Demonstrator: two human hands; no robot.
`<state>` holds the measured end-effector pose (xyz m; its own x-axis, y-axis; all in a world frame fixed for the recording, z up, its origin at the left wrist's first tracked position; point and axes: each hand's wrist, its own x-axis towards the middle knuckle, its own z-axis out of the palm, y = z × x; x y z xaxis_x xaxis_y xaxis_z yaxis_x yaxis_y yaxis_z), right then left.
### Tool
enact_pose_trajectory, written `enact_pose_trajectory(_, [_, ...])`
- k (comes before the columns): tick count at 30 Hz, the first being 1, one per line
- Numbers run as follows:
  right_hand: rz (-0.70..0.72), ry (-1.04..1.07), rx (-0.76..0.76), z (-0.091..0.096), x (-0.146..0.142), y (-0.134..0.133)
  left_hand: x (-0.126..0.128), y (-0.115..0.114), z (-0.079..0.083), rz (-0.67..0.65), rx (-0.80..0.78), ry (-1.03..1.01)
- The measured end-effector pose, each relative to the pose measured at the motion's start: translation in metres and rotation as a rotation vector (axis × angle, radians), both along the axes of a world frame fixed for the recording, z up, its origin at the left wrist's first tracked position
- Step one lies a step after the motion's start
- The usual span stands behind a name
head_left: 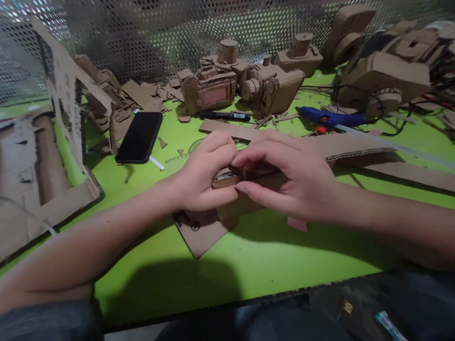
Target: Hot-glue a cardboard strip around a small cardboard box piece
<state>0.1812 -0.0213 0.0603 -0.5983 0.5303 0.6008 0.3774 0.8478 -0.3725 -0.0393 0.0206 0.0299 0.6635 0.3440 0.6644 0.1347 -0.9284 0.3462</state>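
In front of me, my left hand (206, 172) is closed around a small rounded cardboard piece (226, 180) with a layered edge. My right hand (298, 173) meets it from the other side, thumb and forefinger pinching at the piece's right end. Fingers hide most of the piece. Below the hands lie a cardboard strip (238, 208) and a flat cardboard sheet (204, 232) with a printed mark. A small pink scrap (296, 223) sits under my right hand. Just behind the hands, a clear green protractor (194, 146) is partly covered.
On the green table (161, 279) are a phone (139, 137), a black marker (226, 116), a blue glue gun (331, 117) with its glue stick, and cardboard scraps. Several cardboard camera models (208, 91) stand along the perforated metal screen (155, 35). A cut cardboard frame (66, 98) rises at left.
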Motion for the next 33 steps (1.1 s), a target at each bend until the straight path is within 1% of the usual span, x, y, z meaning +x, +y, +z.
enact_pose_trajectory(4, [0.004,0.022,-0.045,0.002,0.002,0.0,0.0,0.0,-0.001,-0.007,0.022,-0.018])
enact_pose_trajectory(9, [-0.004,0.049,-0.116,0.004,0.003,0.002,0.0,0.001,-0.002,-0.006,0.001,-0.015])
enact_pose_trajectory(13, [0.016,-0.001,-0.166,0.009,0.005,0.005,-0.001,0.001,0.0,-0.011,-0.008,-0.017])
enact_pose_trajectory(15, [0.032,-0.042,-0.133,0.01,0.006,0.006,-0.001,0.0,0.001,0.0,-0.017,0.001])
enact_pose_trajectory(18, [0.045,-0.053,-0.013,0.008,0.005,0.006,0.0,-0.002,0.002,0.02,-0.025,0.031])
enact_pose_trajectory(20, [0.043,-0.04,0.038,0.005,0.003,0.005,0.001,-0.002,0.001,0.027,-0.023,0.027])
enact_pose_trajectory(23, [0.059,-0.066,0.019,0.01,0.006,0.004,0.001,-0.002,0.0,0.016,-0.018,0.005])
enact_pose_trajectory(25, [0.053,-0.132,-0.001,0.022,0.015,0.007,0.0,-0.002,-0.001,0.005,-0.02,-0.008])
enact_pose_trajectory(27, [0.014,-0.209,0.005,0.039,0.027,0.017,0.0,-0.002,-0.002,-0.004,-0.028,-0.021])
enact_pose_trajectory(29, [-0.062,-0.277,0.0,0.058,0.039,0.034,0.0,-0.003,-0.002,-0.008,-0.035,-0.03])
enact_pose_trajectory(30, [-0.147,-0.308,-0.008,0.066,0.043,0.046,0.0,-0.003,-0.003,-0.011,-0.034,-0.031])
enact_pose_trajectory(31, [-0.262,-0.364,-0.034,0.073,0.046,0.06,0.0,-0.003,-0.003,-0.013,-0.031,-0.032])
enact_pose_trajectory(33, [-0.415,-0.512,-0.093,0.081,0.047,0.091,0.0,-0.003,-0.003,-0.015,-0.026,-0.031])
